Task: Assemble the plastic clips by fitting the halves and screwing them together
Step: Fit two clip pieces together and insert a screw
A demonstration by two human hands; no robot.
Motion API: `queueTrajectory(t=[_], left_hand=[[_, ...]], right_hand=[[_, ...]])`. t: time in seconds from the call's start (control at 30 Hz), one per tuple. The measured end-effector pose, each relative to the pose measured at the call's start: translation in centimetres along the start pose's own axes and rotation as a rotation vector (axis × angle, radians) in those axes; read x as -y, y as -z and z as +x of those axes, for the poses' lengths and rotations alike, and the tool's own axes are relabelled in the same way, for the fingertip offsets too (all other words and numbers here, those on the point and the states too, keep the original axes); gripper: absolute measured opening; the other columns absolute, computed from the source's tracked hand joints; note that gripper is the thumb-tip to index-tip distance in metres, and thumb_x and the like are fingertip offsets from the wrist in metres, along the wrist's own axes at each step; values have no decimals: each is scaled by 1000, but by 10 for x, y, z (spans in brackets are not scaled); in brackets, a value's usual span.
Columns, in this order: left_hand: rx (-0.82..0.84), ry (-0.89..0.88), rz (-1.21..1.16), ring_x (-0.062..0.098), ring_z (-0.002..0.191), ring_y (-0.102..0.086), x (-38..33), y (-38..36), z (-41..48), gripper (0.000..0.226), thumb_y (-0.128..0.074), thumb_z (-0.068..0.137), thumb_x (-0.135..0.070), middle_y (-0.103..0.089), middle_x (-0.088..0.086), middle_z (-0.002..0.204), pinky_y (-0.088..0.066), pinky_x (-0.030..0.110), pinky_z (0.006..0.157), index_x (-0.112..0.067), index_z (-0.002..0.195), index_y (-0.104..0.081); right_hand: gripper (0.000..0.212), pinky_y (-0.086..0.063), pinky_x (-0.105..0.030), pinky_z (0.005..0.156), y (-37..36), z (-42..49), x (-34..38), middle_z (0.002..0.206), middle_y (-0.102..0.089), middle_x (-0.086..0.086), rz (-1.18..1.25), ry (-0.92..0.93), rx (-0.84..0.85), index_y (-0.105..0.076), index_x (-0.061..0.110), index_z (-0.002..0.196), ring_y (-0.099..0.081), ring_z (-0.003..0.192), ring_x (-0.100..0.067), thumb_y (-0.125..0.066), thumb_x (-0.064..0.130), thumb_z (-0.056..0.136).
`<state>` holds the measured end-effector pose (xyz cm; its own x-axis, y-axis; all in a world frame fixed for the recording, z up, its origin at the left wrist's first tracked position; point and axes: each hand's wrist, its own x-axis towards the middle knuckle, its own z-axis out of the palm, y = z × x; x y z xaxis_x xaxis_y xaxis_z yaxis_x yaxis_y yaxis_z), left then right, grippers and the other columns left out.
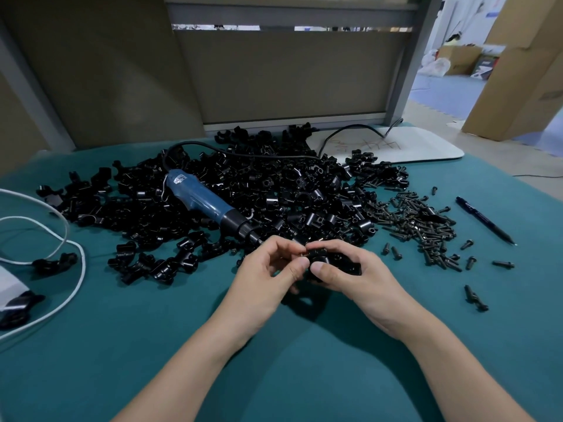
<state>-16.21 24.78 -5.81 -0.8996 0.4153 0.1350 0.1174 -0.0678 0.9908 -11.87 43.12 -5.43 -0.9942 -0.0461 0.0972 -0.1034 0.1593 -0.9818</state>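
Now the right hand grips a black clip lying sideways, and the left hand pinches the clip's left end.

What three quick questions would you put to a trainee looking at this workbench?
1. True or false: the blue screwdriver lies unheld on the pile of clip halves.
2. Where are the loose screws? A: left of the pile. B: right of the pile, near the pen. C: in a tray.
3. Fill the gap: the left hand and right hand together hold one black ____.

Key: 1 true; 2 B; 3 clip.
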Motion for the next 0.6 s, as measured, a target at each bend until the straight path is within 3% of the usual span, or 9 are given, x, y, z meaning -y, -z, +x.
queueTrajectory(t=[0.1, 0.27, 0.43, 0.53, 0.6], left_hand=[[-18, 63, -95, 10, 74, -66, -2, 0, 0, 31, -74, 83, -39, -72, -1, 87, -54, 22, 63, -18, 104, -65], [4, 114, -21, 11, 64, -64, -7, -1, 0, 36, -59, 86, -48, -68, -2, 71, -51, 20, 57, -14, 91, -71], [-44, 87, -23, 9, 65, -63, -4, -2, 0, 17, -67, 93, -28, -69, -3, 70, -51, 20, 58, -11, 91, -70], [-65, 56, -10, 7, 68, -64, -1, -1, 0, 4, -71, 92, -17, -69, -4, 72, -52, 19, 62, -17, 88, -71], [-64, 28, -6, 7, 74, -65, -1, -1, 0, 12, -73, 91, -15, -72, -2, 79, -52, 20, 65, -24, 84, -72]], right_hand=[[30, -46, -54, 112, 0, 0, 1, 117, -76, 6, -11, 24, -17, -73, 39, 117, -67, 118, -16, -76, 41, 87], [28, -46, -48, 113, -1, -1, 3, 115, -76, 9, -39, 31, -20, -74, 40, 115, -66, 116, -10, -75, 37, 87], [26, -45, -39, 111, -1, -2, 4, 117, -75, 11, -76, 35, -1, -74, 42, 113, -65, 117, -4, -75, 38, 88], [26, -46, -42, 111, 0, -2, 3, 117, -75, 11, -86, 27, 17, -73, 41, 115, -66, 117, -6, -74, 38, 89], [27, -47, -46, 111, 0, -1, 3, 118, -75, 10, -76, 19, 23, -73, 41, 115, -67, 117, -9, -74, 41, 88]])
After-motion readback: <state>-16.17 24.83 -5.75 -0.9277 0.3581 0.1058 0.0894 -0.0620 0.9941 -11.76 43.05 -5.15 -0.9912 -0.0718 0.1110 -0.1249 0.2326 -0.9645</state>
